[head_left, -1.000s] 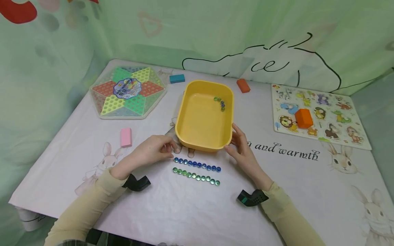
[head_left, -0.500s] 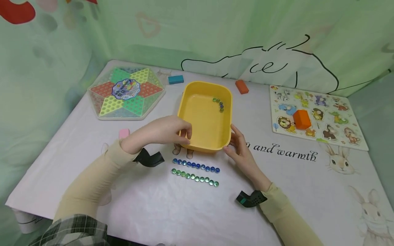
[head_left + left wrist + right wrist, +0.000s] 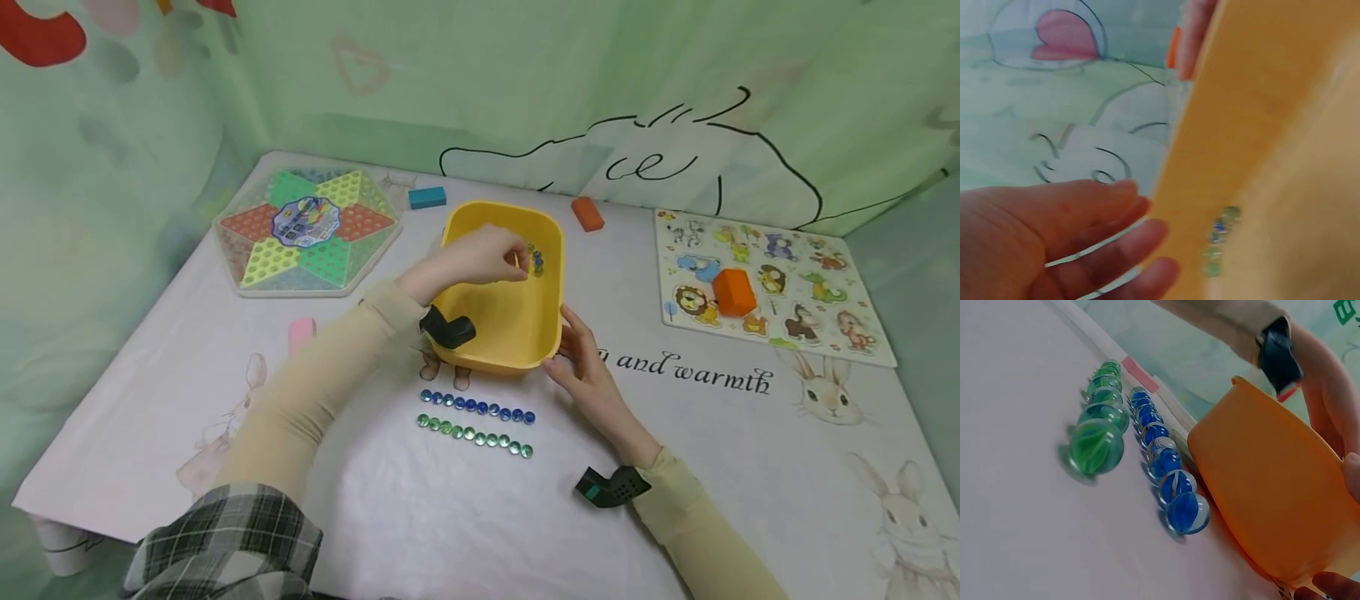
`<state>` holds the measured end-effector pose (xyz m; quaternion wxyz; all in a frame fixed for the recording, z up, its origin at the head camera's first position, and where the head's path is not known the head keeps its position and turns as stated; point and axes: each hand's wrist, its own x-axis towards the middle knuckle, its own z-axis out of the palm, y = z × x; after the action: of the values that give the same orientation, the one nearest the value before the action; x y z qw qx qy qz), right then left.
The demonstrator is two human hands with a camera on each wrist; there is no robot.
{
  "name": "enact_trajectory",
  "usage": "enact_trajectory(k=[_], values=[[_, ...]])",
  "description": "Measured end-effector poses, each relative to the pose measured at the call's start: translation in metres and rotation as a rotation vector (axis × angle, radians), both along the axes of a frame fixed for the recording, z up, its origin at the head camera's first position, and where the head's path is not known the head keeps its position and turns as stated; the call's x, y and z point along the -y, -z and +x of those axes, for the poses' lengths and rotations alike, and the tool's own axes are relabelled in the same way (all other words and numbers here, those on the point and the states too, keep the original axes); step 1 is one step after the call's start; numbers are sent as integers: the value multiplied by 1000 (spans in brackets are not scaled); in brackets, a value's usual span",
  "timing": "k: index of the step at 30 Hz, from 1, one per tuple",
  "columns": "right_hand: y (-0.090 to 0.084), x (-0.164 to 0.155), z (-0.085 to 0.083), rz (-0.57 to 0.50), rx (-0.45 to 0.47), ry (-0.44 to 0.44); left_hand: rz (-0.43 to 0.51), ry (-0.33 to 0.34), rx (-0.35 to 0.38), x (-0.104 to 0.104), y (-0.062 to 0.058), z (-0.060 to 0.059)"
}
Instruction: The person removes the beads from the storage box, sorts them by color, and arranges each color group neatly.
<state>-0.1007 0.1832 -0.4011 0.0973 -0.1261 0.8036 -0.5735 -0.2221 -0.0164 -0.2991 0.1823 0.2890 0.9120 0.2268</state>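
A yellow tub (image 3: 510, 325) stands mid-table with a few green and blue marbles (image 3: 537, 260) against its far right wall. My left hand (image 3: 495, 257) reaches into the tub, fingers loosely extended just short of those marbles (image 3: 1217, 240) and holding nothing. My right hand (image 3: 577, 354) holds the tub's near right corner between thumb and fingers (image 3: 1329, 381). In front of the tub (image 3: 1266, 500) lie two rows on the cloth: blue marbles (image 3: 476, 406) nearer the tub, green marbles (image 3: 472, 433) nearer me.
A hexagonal checkers board (image 3: 307, 229) sits at the back left, with a teal block (image 3: 427, 197) and an orange block (image 3: 588, 213) behind the tub. A pink block (image 3: 302, 333) lies left. An animal puzzle board (image 3: 817, 308) carrying an orange block (image 3: 733, 292) lies right.
My left hand has left the end of the blue row, risen over the tub's near left corner and reached in toward the marbles. The right hand stays on the tub.
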Motion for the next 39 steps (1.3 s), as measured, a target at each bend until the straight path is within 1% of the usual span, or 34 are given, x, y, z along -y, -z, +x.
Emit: enact_trajectory(k=[3, 7, 11, 17, 22, 26, 32, 36, 39], values=[[1, 0, 0, 1, -7, -3, 12, -48, -8, -12, 12, -12], [1, 1, 0, 7, -13, -5, -36, -58, -27, -24, 25, -21], [1, -1, 1, 16, -15, 4, -118, -57, -51, -35, 30, -27], [1, -2, 1, 18, -19, 11, -224, -91, -63, -51, 33, -36], [0, -2, 0, -5, -34, -1, -288, -106, -87, -59, 37, -38], [0, -2, -1, -2, -36, -5, -322, -101, -126, -61, 41, -37], [-1, -2, 0, 16, -29, 1, -336, -94, -155, -62, 45, -38], [-1, -1, 1, 20, -34, 1, -332, -94, -126, -56, 41, -36], [-1, -1, 0, 26, -34, 8, -314, -88, -87, -48, 30, -32]])
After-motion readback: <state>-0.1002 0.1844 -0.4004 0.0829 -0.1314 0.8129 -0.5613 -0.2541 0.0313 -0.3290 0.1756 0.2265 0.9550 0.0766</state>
